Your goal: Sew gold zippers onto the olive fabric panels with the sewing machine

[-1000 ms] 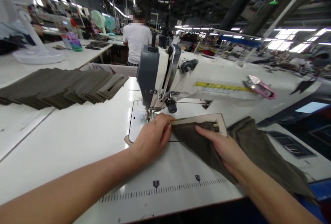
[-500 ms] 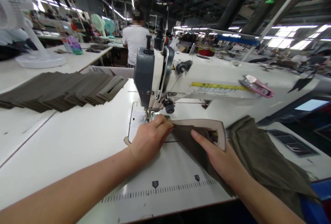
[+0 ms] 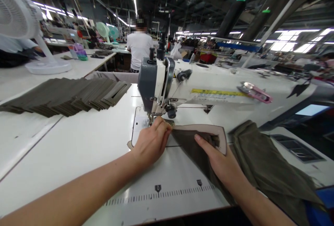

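Note:
My left hand [image 3: 152, 142] presses on the near end of a beige-edged frame piece [image 3: 198, 128], right beside the presser foot [image 3: 154, 117] of the white industrial sewing machine [image 3: 153, 87]. The needle area is mostly hidden behind my fingers. My right hand [image 3: 217, 158] holds the olive cloth [image 3: 191, 146] attached under the frame, its thumb lying across the cloth inside the frame's opening. Loose olive fabric [image 3: 271, 174] trails away to the right of that hand.
A long overlapping stack of olive frame pieces [image 3: 65, 97] lies on the white table [image 3: 65, 149] to the left. A printed ruler scale [image 3: 159, 196] runs along the table's near part. A pink item [image 3: 254, 93] rests on the machine arm. A person in a white shirt [image 3: 139, 50] stands beyond the machine.
The view has tilted slightly, shifting the scene. The frame's right corner now bends down toward my right hand, and both hands sit a little lower in the picture.

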